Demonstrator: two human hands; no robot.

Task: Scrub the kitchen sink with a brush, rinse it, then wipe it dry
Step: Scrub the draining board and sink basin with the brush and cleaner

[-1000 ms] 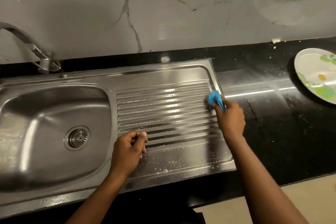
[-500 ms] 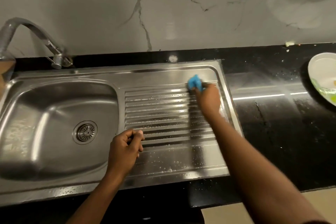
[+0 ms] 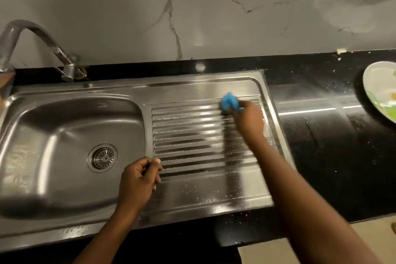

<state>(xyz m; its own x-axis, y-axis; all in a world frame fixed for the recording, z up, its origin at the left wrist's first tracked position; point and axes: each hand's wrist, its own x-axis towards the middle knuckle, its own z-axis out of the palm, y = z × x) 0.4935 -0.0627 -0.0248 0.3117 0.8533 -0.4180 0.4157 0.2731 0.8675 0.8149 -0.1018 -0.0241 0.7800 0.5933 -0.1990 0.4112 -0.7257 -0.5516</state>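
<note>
Tap (image 3: 32,34) is arching over the far-left corner of the sink (image 3: 64,178), with no water visibly running. Left hand (image 3: 139,180) is staying braced at the near-left corner of the ribbed drainboard (image 3: 188,135), just right of the drain (image 3: 102,158), fingers curled in with nothing visible inside them. Blue scrubber (image 3: 229,103) is travelling: a second ago it was at the drainboard's right rim, partway down the ribs, and now it is pressing on the farthest rib, in from the right end. Right hand (image 3: 249,122) is gripping it, fingers wrapped tight. Judgement: scrubbing is in progress, suds are showing near, and rinsing is not yet started. The scrubber is sticking out of the fist toward the far left. It is blurred and bunched, so I cannot tell its long axis. Plate (image 3: 377,83) is sitting far right on the table (image 3: 332,156).
</note>
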